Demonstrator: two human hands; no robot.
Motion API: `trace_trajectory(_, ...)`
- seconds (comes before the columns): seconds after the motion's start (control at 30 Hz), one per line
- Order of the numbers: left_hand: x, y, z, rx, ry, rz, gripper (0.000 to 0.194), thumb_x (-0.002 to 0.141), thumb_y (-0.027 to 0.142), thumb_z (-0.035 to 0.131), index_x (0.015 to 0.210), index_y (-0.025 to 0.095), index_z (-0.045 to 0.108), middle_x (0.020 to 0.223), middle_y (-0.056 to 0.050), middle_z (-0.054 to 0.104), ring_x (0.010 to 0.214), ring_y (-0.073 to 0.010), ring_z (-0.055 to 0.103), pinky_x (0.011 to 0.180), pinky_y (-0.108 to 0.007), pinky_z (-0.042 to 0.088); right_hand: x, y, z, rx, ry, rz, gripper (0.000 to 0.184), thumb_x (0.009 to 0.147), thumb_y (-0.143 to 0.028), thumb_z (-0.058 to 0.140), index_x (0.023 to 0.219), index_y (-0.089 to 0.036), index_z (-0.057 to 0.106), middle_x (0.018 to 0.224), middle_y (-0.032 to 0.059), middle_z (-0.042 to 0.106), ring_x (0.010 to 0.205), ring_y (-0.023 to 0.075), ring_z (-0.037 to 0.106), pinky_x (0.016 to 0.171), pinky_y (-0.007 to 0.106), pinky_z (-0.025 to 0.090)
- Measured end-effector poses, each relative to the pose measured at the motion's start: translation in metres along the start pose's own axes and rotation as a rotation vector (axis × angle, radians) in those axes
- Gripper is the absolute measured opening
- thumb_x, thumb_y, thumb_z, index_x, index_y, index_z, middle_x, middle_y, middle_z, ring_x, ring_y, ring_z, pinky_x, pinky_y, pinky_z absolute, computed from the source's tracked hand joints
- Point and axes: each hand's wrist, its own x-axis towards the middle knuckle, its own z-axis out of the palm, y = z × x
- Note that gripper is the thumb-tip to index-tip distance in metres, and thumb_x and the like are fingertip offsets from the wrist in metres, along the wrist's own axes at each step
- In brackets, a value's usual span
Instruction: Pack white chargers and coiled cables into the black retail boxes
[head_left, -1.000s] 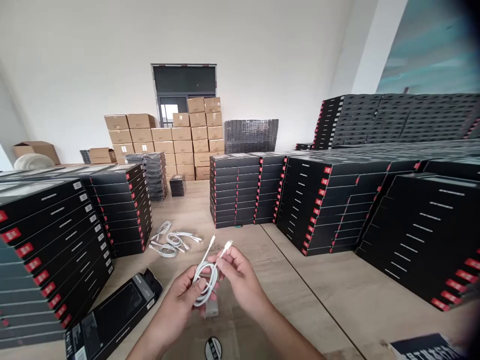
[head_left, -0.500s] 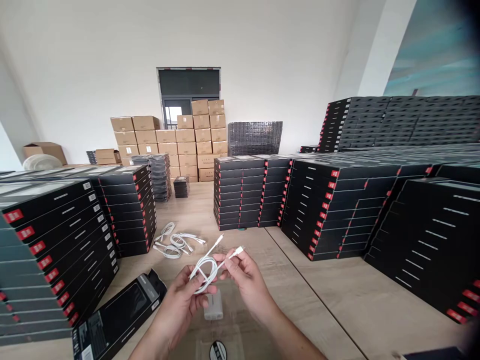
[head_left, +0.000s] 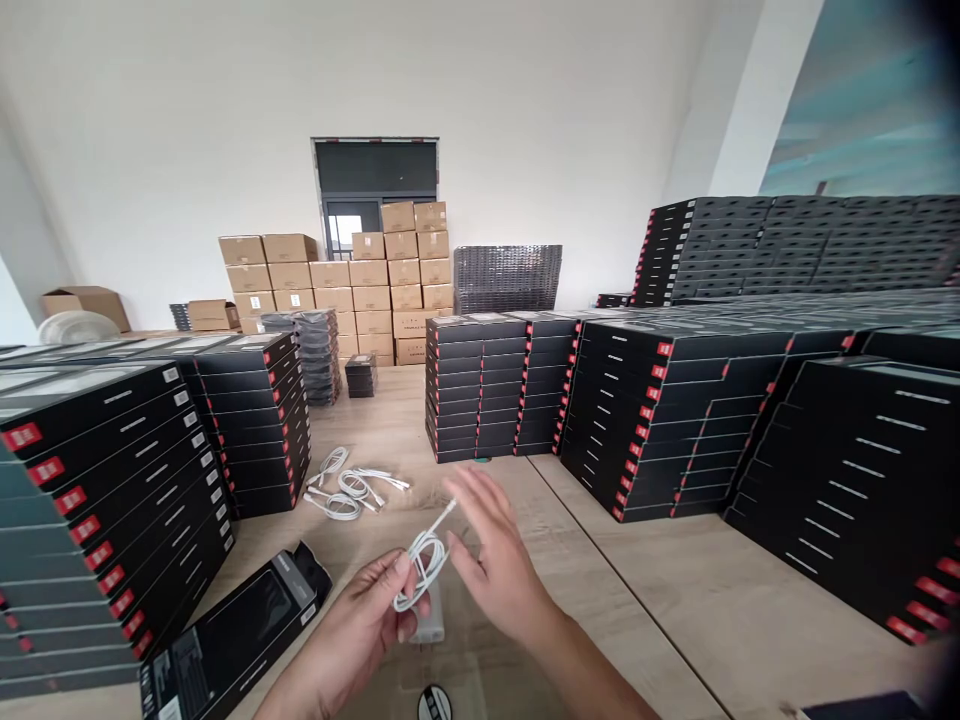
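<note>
A white charging cable [head_left: 424, 572], wound into a loose coil, is pinched between the thumb and fingers of my left hand [head_left: 371, 598]. One connector end sticks up from the coil toward my right hand [head_left: 491, 555]. That hand is open beside the cable, its fingers stretched out and thumb apart; whether a fingertip touches the connector I cannot tell. Under the coil, a pale block-shaped item [head_left: 429, 628] lies on the table, partly hidden by my left hand. Several more coiled white cables [head_left: 352, 490] lie beyond my hands to the left.
Stacks of black boxes with red labels stand at left [head_left: 127, 480], in the centre [head_left: 487, 390] and at right [head_left: 637, 420]. An opened black box [head_left: 240, 625] lies at front left. A round black-and-white item [head_left: 434, 703] is at the near edge. Brown cartons [head_left: 371, 298] are piled behind.
My right hand has let go of the cable's connector end and opened, fingers extending upward. The left hand keeps hold of the coil, which has turned slightly and shifted right.
</note>
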Motion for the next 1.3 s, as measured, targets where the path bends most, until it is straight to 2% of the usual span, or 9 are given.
trace_trajectory(0.1,0.001,-0.002,-0.002,0.11,0.048,-0.026,0.039,0.086,0.052,0.054,0.067,0.017,0.052,0.072,0.002,0.049,0.067,-0.0115,0.048,0.056,-0.022,0.032,0.002,-0.009,-0.009,-0.242,-0.086,-0.192,0.021,0.088,-0.018,0.054,0.096,-0.029,0.07,0.115,0.0035,0.067,0.113,0.0265,0.051,0.098,0.046,0.034)
trace_trajectory(0.23,0.005,-0.005,-0.008,0.491,0.198,0.056,0.043,0.085,0.057,0.05,0.067,0.019,0.054,0.066,0.002,0.051,0.062,-0.0123,0.042,0.058,-0.024,0.031,0.002,-0.021,-0.011,-0.466,-0.081,-0.134,0.023,0.089,-0.019,0.054,0.07,-0.022,0.067,0.083,0.0054,0.066,0.079,0.0213,0.056,0.07,0.035,0.037)
trace_trajectory(0.4,0.008,-0.009,-0.01,0.681,0.235,0.128,0.045,0.088,0.058,0.042,0.067,0.02,0.051,0.065,0.002,0.05,0.06,-0.0133,0.041,0.058,-0.026,0.032,-0.001,-0.03,-0.004,-0.115,-0.166,0.132,0.023,0.092,-0.021,0.046,0.077,-0.022,0.063,0.073,0.0014,0.065,0.066,0.0158,0.059,0.061,0.027,0.039)
trace_trajectory(0.6,0.005,-0.008,0.0,0.533,0.193,0.071,0.041,0.087,0.059,0.044,0.078,0.02,0.052,0.067,0.003,0.053,0.064,-0.0129,0.045,0.059,-0.024,0.033,0.0,-0.035,0.001,0.346,-0.188,0.399,0.024,0.092,-0.034,0.047,0.079,-0.02,0.061,0.053,-0.0029,0.061,0.054,0.014,0.058,0.058,0.025,0.041)
trace_trajectory(0.83,0.006,-0.009,0.0,0.248,0.19,0.021,0.036,0.082,0.056,0.056,0.083,0.02,0.054,0.075,0.003,0.057,0.066,-0.0101,0.049,0.062,-0.022,0.039,-0.001,-0.034,0.01,0.694,-0.238,0.632,0.027,0.084,-0.044,0.054,0.078,-0.019,0.061,0.07,0.0026,0.068,0.06,0.0178,0.066,0.039,0.02,0.028)
trace_trajectory(0.93,0.009,-0.011,0.003,0.095,0.231,0.018,0.036,0.078,0.054,0.063,0.083,0.019,0.056,0.073,0.003,0.059,0.061,-0.0087,0.05,0.056,-0.02,0.037,-0.002,-0.036,0.013,0.675,-0.294,0.622,0.028,0.085,-0.045,0.053,0.081,-0.019,0.064,0.076,0.0044,0.07,0.056,0.0173,0.065,0.04,0.022,0.03)
trace_trajectory(1.13,0.012,-0.008,0.011,-0.212,0.295,0.105,0.031,0.075,0.043,0.072,0.086,0.015,0.062,0.076,-0.001,0.064,0.059,-0.009,0.056,0.051,-0.019,0.04,-0.003,-0.035,0.009,0.182,0.067,0.352,0.011,0.079,-0.034,0.064,0.082,-0.024,0.067,0.057,-0.0034,0.061,0.052,0.014,0.053,0.058,0.027,0.039)
trace_trajectory(1.2,0.012,-0.007,0.01,-0.242,0.335,0.093,0.032,0.075,0.04,0.072,0.091,0.014,0.064,0.083,-0.005,0.068,0.063,-0.012,0.061,0.055,-0.021,0.045,-0.001,-0.032,0.006,0.296,0.155,0.4,0.018,0.077,-0.039,0.068,0.076,-0.022,0.064,0.059,-0.0031,0.06,0.056,0.0145,0.054,0.057,0.027,0.04)
trace_trajectory(1.3,0.012,-0.012,0.012,-0.199,0.303,0.036,0.036,0.076,0.041,0.071,0.098,0.013,0.065,0.093,-0.011,0.07,0.071,-0.0174,0.066,0.057,-0.024,0.048,-0.001,-0.033,0.009,0.69,0.103,0.567,0.034,0.072,-0.047,0.073,0.093,-0.023,0.065,0.087,0.0027,0.07,0.078,0.0196,0.064,0.063,0.027,0.047)
